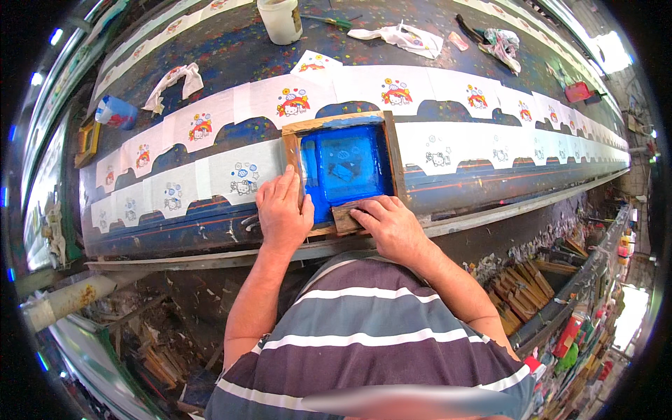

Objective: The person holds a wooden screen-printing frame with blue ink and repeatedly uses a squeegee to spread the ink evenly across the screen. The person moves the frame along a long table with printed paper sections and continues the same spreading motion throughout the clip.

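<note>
A wooden screen-printing frame (393, 150) holding bright blue ink (329, 168) lies on a row of white printed fabric pieces (245, 175). My left hand (285, 210) grips the frame's left rail, fingers along it. My right hand (383, 227) is closed on a wooden squeegee (345, 215) at the inside of the frame's front edge; its blade is hidden. Pieces to the left of the frame carry outline and blue prints; those to the right show fainter outlines.
Behind runs a row of colour-printed pieces (364, 87) on the long dark table (224, 66), with a white bucket (280, 21), blue cup (115, 112), rags (395, 42) and red container (578, 91). Below right are stacked wooden frames (518, 294); a rusty pipe (56, 304) is left.
</note>
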Available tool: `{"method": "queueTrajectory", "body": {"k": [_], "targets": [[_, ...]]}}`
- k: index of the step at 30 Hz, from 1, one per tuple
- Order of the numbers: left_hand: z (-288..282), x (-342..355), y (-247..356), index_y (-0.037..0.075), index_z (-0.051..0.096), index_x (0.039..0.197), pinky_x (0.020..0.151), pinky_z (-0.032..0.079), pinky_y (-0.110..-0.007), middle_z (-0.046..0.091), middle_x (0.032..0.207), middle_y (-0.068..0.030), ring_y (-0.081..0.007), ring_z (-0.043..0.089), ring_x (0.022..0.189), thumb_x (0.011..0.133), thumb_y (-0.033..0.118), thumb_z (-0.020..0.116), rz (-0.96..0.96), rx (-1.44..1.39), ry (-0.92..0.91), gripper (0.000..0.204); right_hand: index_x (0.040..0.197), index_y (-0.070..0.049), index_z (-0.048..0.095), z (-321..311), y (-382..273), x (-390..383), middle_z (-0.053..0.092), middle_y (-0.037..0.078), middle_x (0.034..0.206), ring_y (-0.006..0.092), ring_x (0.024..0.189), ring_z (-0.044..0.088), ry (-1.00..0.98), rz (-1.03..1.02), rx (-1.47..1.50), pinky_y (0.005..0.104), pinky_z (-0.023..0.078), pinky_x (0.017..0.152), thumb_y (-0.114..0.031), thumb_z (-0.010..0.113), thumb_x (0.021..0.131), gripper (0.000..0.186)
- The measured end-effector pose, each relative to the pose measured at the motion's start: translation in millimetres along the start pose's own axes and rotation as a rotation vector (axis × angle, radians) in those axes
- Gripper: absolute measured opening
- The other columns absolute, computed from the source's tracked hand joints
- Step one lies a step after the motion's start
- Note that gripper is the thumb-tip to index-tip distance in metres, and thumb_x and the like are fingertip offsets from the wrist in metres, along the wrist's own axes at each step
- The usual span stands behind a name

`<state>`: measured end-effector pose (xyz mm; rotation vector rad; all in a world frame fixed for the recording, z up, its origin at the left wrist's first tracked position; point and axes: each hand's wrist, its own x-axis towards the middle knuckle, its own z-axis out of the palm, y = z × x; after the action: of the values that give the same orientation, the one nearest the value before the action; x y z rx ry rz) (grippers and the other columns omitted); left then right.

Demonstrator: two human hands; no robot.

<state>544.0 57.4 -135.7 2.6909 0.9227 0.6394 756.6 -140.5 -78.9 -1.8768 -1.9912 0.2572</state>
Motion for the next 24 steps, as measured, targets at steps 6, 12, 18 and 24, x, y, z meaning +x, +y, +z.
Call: {"method": "queueTrajectory", "body": {"k": [6, 12, 18, 24], "targets": [[-3.9, 4.2, 0.2, -0.005, 0.077, 0.143, 0.126, 0.044, -0.057, 0.070, 0.159, -0.0193, -0.0345, 0.068, 0.135, 0.094, 0.020, 0.084, 0.015, -0.018, -0.025, 0.056, 0.136, -0.005, 0.078, 13.0, 33.8, 41.4, 0.075, 0.013, 0.134, 0.0356, 0.126, 0.070, 0.164, -0.053, -0.041, 0.0506, 0.057, 0.106, -0.009, 0.072, 0.093, 0.044], [-6.7, 4.8, -0.4, -0.004, 0.077, 0.143, 0.128, 0.042, -0.058, 0.070, 0.159, -0.0190, -0.0350, 0.068, 0.135, 0.096, 0.022, 0.083, 0.039, 0.015, -0.039, 0.055, 0.138, -0.008, 0.080, 8.8, 81.7, 111.0, 0.076, 0.012, 0.128, 0.0376, 0.126, 0.071, 0.142, 0.025, -0.088, 0.0507, 0.056, 0.109, 0.002, 0.072, 0.090, 0.049], [-2.7, 2.9, 1.8, -0.004, 0.077, 0.142, 0.129, 0.040, -0.060, 0.069, 0.159, -0.0181, -0.0342, 0.064, 0.140, 0.097, 0.023, 0.082, 0.035, 0.032, -0.013, 0.053, 0.134, -0.010, 0.082, 8.2, 80.9, 113.0, 0.076, 0.012, 0.126, 0.0382, 0.123, 0.070, 0.110, 0.037, -0.084, 0.0523, 0.055, 0.110, 0.002, 0.073, 0.090, 0.047], [5.7, 1.1, -3.0, -0.004, 0.078, 0.140, 0.131, 0.038, -0.060, 0.069, 0.158, -0.0170, -0.0368, 0.062, 0.145, 0.095, 0.021, 0.083, 0.017, 0.002, 0.033, 0.052, 0.131, -0.008, 0.080, 14.0, 37.6, 61.8, 0.075, 0.012, 0.124, 0.0374, 0.116, 0.069, 0.072, 0.024, -0.091, 0.0526, 0.054, 0.103, -0.003, 0.072, 0.091, 0.041]]}}
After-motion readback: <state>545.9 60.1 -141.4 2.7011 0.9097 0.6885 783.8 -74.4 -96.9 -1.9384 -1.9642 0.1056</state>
